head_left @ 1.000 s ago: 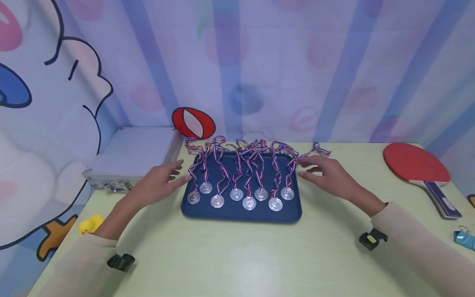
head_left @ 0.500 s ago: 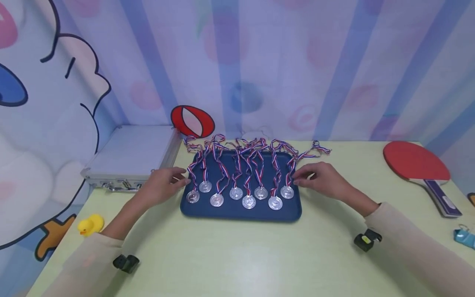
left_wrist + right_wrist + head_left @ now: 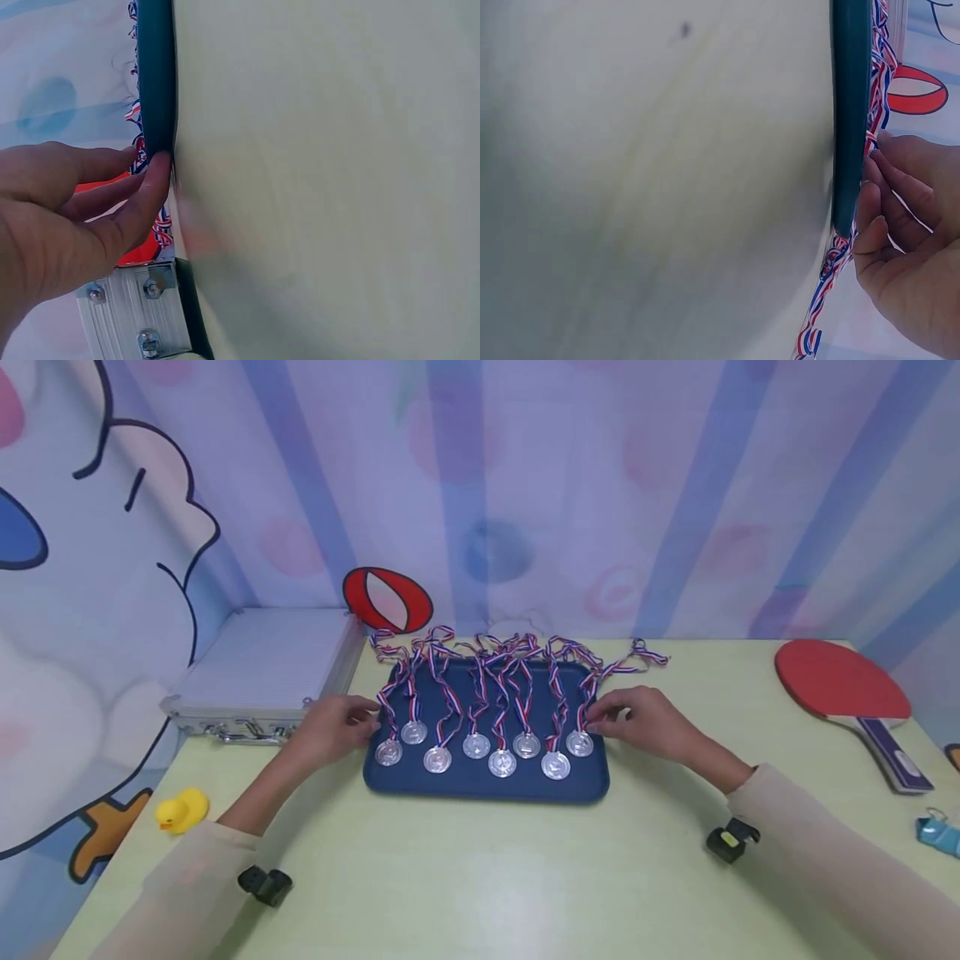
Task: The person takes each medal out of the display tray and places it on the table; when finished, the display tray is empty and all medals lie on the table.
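A dark blue tray lies on the table, with several silver medals laid out in it. Their striped red, white and blue ribbons run back over the far rim. My left hand grips the tray's left side; in the left wrist view the thumb lies against the edge, with the other fingertips close to a ribbon. On the opposite side my right hand grips the right rim, its curled fingers overlapping the ribbon of the rightmost medal. Part of that grip is hidden in the right wrist view.
A silver metal case stands at the back left, close to the left hand. A yellow rubber duck sits near the left forearm. At the right lie a red table tennis bat and a light blue item. A patterned curtain hangs behind.
Both hands have closed in on the tray: the left hand moved right to its left edge, the right hand moved left onto its right rim. The medals lie as before.
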Demonstrator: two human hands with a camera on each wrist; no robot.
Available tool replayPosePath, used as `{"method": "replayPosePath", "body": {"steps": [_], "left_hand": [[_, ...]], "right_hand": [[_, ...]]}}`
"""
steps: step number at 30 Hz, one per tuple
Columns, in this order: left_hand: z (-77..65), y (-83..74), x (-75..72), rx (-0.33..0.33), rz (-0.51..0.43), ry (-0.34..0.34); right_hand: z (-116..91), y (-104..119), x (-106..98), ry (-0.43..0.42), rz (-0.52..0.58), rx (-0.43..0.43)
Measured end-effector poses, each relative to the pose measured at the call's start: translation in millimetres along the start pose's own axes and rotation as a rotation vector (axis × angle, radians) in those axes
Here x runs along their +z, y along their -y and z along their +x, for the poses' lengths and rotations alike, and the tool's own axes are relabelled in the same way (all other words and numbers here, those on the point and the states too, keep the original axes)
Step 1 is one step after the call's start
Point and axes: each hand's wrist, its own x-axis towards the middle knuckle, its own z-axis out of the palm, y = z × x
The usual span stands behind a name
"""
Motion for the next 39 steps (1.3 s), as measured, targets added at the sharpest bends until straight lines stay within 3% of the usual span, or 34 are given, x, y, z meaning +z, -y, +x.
{"method": "replayPosePath", "body": {"steps": [13, 28, 39], "left_hand": [[0.6, 5.0, -1.1, 0.016, -0.06, 0.026], [1.9, 7.0, 1.8, 0.048, -0.083, 0.045], [2.2, 3.5, 0.6, 0.043, -0.079, 0.056]], "right_hand": [[8, 1, 9, 0.027, -0.011, -0.045], [15, 1, 16, 0.055, -0.023, -0.002], [16, 3, 4, 0.075, 0.009, 0.048]]}}
